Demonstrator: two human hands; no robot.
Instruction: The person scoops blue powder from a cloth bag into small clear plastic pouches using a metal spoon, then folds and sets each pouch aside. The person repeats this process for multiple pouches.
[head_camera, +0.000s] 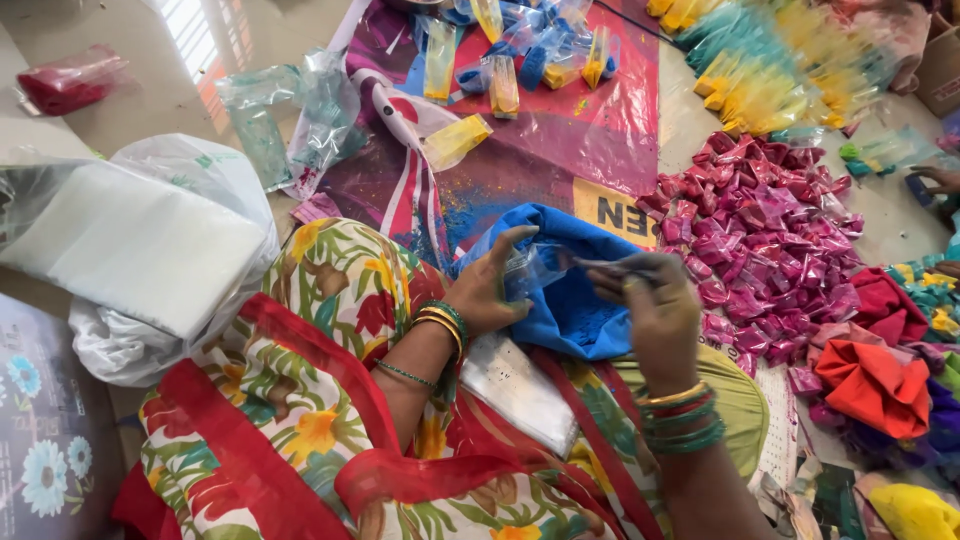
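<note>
**Filling a small clear pouch with blue powder**

The floor (120, 90) is spread with a big magenta plastic sheet (590, 130), dusted with colour. To the right of it lies a wide heap of pink packets (770, 240), and further up a heap of yellow and teal packets (770, 60). At the left sits a bulky white sack (130, 250).

In the person's lap, over the floral cloth (330, 290), rests a blue bag of powder (575, 300), its mouth open toward the hands. The bag looks soft and slumping; it would sag if lifted by one edge, and the loose powder inside would likely spill, so a hold at the gathered rim seems safest.

Just above the bag is the small clear pouch (535, 268). It looks thin, light and crinkly, probably slippery with dust, and best pinched at its open lip so the mouth stays wide.

The left hand (490, 290) is half open, fingers spread and upright, thumb and fingertips steadying the pouch from the left side. The right hand (655, 310) is closed in a pinch around a slim dark tool (600, 265), perhaps a small spoon, whose tip points at the pouch's mouth; whether it touches the pouch I cannot tell.
</note>
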